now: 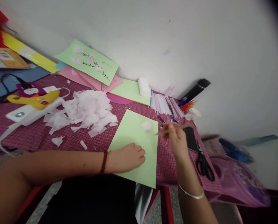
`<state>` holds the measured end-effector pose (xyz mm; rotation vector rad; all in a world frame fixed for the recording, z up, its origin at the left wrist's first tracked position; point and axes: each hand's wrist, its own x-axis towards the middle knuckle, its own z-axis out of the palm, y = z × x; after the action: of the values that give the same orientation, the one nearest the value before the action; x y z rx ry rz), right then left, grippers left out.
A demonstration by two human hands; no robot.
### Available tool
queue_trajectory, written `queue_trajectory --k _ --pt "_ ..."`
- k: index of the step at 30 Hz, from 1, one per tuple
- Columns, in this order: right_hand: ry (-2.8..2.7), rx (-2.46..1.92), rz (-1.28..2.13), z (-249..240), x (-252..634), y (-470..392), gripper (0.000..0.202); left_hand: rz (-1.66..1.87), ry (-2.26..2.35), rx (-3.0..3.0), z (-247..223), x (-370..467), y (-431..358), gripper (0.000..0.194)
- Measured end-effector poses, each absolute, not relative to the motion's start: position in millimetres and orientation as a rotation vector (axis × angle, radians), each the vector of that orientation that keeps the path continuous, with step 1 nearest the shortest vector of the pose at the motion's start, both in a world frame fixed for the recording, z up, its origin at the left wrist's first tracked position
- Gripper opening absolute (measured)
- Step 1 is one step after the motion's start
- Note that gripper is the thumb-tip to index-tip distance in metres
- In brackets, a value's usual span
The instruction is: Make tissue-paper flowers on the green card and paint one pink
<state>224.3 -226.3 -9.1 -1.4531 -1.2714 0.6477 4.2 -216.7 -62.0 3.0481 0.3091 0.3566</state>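
A light green sheet of paper (139, 143) lies on the table near me, with a small fluffy white tuft (146, 125) on its upper part. My left hand (127, 157) rests palm down across the lower half of this sheet, its fingers lying on the paper and nothing visible in them. Just past the right edge of the sheet, my right hand (176, 140) pinches a thin tan wooden stick (162, 132). The stick's tapered tip points left toward the tuft without touching it. Motion blur hides whether it is a brush.
Torn white tissue pieces (89, 107) are heaped at left, beside a yellow glue gun (37, 99) on a white power strip (24, 113). A green card with flowers (89, 60) leans at the back. Black scissors (204, 165), a dark phone-like slab (190, 139) and glue sticks (161, 104) are at right.
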Motion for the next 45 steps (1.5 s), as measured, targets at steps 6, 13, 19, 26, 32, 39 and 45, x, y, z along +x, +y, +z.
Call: queue_trajectory --k 6,13,19,26,32,39,45 --pt "-1.419 -1.465 0.725 -42 190 -162 0.029 0.423 0.296 3.05 -58 10 -222 0.011" --pt "-1.791 -1.697 0.454 -46 197 -159 0.024 0.548 0.258 2.987 -67 10 -212 0.004" --pt "-1.597 -1.487 0.677 -42 200 -167 0.031 0.549 0.299 2.806 -78 19 -203 0.004" --pt "-1.539 -1.547 0.682 -50 214 -163 0.034 0.46 0.328 2.828 -78 19 -204 0.004" --pt "-1.402 -1.439 0.734 -44 212 -168 0.031 0.423 0.398 2.799 -77 18 -206 0.007" --pt "-1.167 -1.288 0.653 -45 215 -168 0.024 0.434 0.566 2.552 -56 10 -176 0.014" --pt "-1.113 -1.226 0.726 -52 222 -163 0.024 0.398 1.062 2.169 -49 17 -109 0.023"
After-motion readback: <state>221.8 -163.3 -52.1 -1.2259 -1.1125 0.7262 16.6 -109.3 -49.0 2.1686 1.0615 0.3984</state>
